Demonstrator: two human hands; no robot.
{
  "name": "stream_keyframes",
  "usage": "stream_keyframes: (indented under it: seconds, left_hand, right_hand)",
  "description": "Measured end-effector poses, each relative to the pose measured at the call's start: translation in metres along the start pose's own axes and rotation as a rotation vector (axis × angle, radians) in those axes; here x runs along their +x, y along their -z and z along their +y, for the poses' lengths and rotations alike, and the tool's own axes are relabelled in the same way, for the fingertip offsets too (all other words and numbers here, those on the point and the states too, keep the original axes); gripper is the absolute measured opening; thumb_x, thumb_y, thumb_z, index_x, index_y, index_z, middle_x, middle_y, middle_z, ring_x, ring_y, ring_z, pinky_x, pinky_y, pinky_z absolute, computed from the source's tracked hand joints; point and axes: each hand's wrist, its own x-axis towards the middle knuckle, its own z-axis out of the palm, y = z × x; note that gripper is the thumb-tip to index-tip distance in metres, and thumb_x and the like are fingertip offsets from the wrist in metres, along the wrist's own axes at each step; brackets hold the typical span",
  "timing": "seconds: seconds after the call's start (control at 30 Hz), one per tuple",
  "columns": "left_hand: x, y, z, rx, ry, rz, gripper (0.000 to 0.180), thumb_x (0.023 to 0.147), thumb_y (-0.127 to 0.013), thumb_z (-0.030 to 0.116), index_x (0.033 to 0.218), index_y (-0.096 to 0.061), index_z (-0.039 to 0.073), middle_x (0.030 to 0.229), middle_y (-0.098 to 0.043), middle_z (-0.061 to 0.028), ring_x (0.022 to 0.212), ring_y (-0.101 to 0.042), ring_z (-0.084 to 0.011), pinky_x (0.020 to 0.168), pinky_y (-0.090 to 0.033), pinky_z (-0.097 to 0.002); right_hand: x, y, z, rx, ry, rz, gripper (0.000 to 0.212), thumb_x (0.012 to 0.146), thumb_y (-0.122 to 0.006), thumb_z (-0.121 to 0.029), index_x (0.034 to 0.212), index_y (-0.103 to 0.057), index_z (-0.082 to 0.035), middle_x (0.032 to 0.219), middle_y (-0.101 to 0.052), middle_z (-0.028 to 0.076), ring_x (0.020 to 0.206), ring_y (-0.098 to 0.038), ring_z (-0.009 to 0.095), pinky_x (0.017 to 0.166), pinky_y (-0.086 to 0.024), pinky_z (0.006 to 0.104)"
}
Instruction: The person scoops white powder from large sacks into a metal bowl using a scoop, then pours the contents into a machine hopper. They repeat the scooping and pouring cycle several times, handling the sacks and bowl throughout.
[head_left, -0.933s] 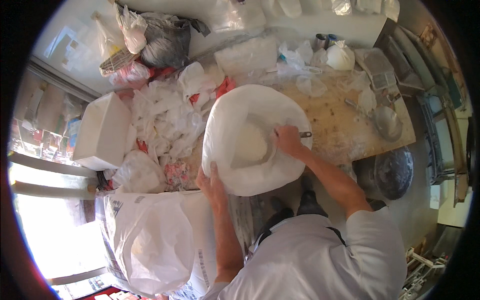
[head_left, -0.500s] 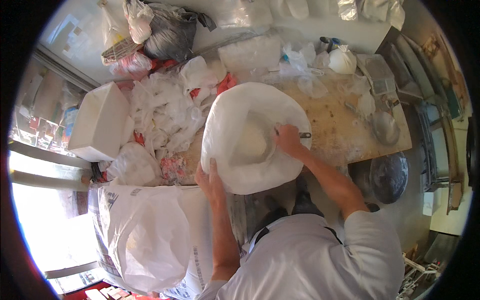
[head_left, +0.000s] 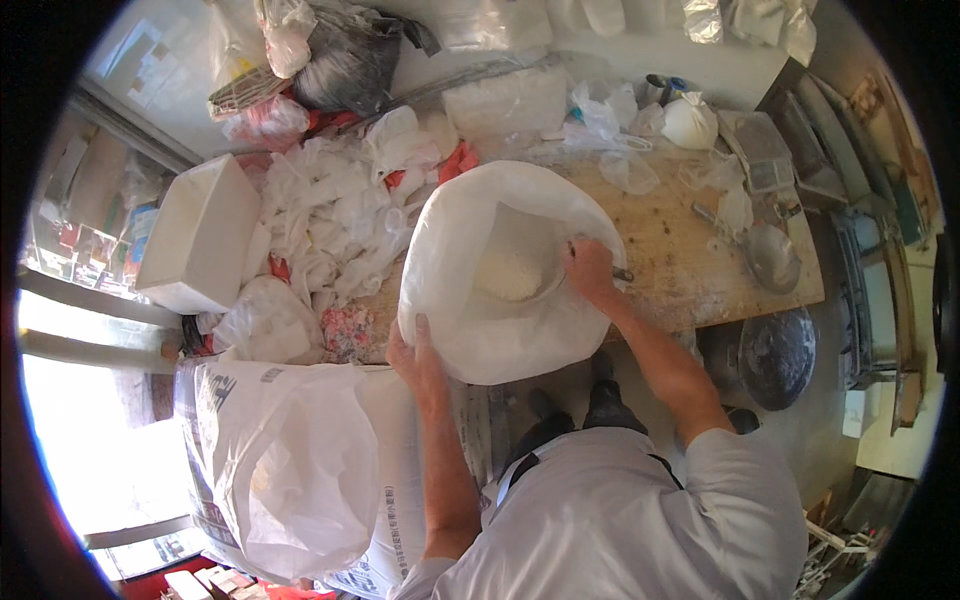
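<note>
A large white plastic bag (head_left: 465,345) stands with its mouth wide apart at the near edge of the wooden table. Inside it, white powder (head_left: 508,272) shows in a round patch, edged on the right by what looks like the rim of a scoop. My right hand (head_left: 590,268) reaches into the bag's mouth, closed around the scoop's dark handle (head_left: 622,274), whose end sticks out past my wrist. The rest of the scoop is hard to make out. At the bag's near left side, my left hand (head_left: 418,365) grips its edge, thumb up along the outside.
Crumpled white plastic bags (head_left: 335,215) heap on the table's left, beside a white foam box (head_left: 205,235). A sack with an opened white liner (head_left: 310,470) stands at near left. A metal bowl (head_left: 772,258) sits on the wooden table (head_left: 680,240); a dark round tub (head_left: 778,358) is below.
My right hand has moved slightly right and up inside the bag with the handle, whose angle has changed. My left hand keeps its hold on the bag's edge.
</note>
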Motion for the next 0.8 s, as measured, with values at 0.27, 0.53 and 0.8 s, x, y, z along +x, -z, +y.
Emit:
stream_keyframes:
  seconds: [0.27,0.53,0.8]
  left_hand:
    - [0.003,0.003,0.000,0.107,-0.057,-0.025,0.029,0.092,-0.062,0.012,0.114,-0.063,-0.007,0.098,-0.069,-0.0109,0.087,-0.062,-0.0163,0.081,-0.049,-0.0326]
    - [0.001,0.001,0.000,0.063,-0.052,-0.035,0.026,0.092,-0.061,0.012,0.109,-0.064,-0.007,0.095,-0.068,-0.0095,0.084,-0.059,-0.0146,0.078,-0.048,-0.0314]
    - [0.003,0.003,-0.004,0.163,-0.092,-0.046,0.025,0.092,-0.061,0.011,0.110,-0.063,-0.007,0.094,-0.068,-0.0083,0.083,-0.060,-0.0149,0.077,-0.048,-0.0308]
  right_hand:
    - [-0.001,0.007,-0.008,0.048,0.052,-0.098,0.026,0.083,-0.062,-0.020,0.068,-0.057,0.001,0.062,-0.056,0.022,0.058,-0.056,0.040,0.055,-0.044,0.0492]
    - [0.000,0.008,-0.005,0.035,0.034,-0.116,0.027,0.083,-0.062,-0.021,0.068,-0.059,0.002,0.060,-0.055,0.022,0.057,-0.057,0.040,0.055,-0.045,0.0495]
    - [-0.006,0.002,0.004,0.018,0.152,-0.276,0.030,0.085,-0.061,-0.023,0.068,-0.058,0.002,0.060,-0.054,0.021,0.057,-0.056,0.038,0.055,-0.046,0.0484]
